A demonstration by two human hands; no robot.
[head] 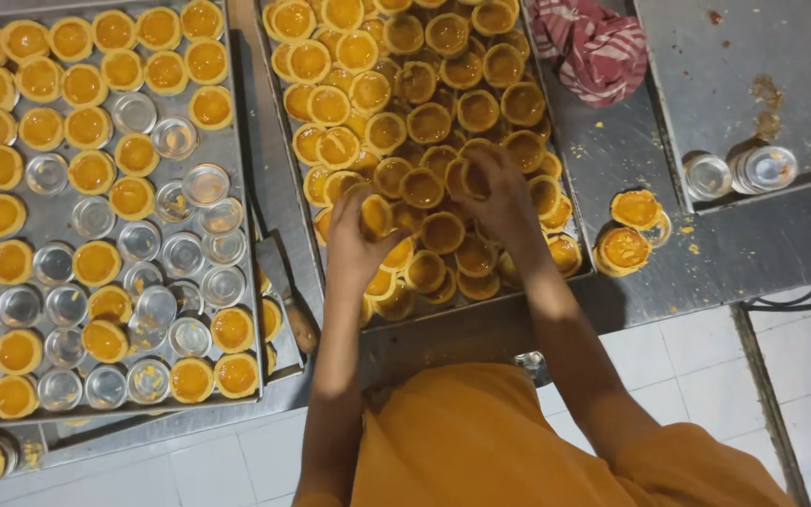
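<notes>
**Two hands in the tart tray**

Left hand (pixel 354 239) closed around one tart (pixel 375 215), held on edge above the near part of the right tray (pixel 272 103). Right hand (pixel 495 192) curled over a second tart (pixel 462 178) in the heap, fingers clamped on its rim. Probably light but fragile: thin metal cup stiff, yellow filling soft and likely greasy, so best gripped by the cup wall, never on top. Small round tarts, orange-yellow, some browned, piled loosely. Left tray (pixel 237 188) with more tarts among empty cups (pixel 185 253). Striped cloth (pixel 593 47) at back.
</notes>
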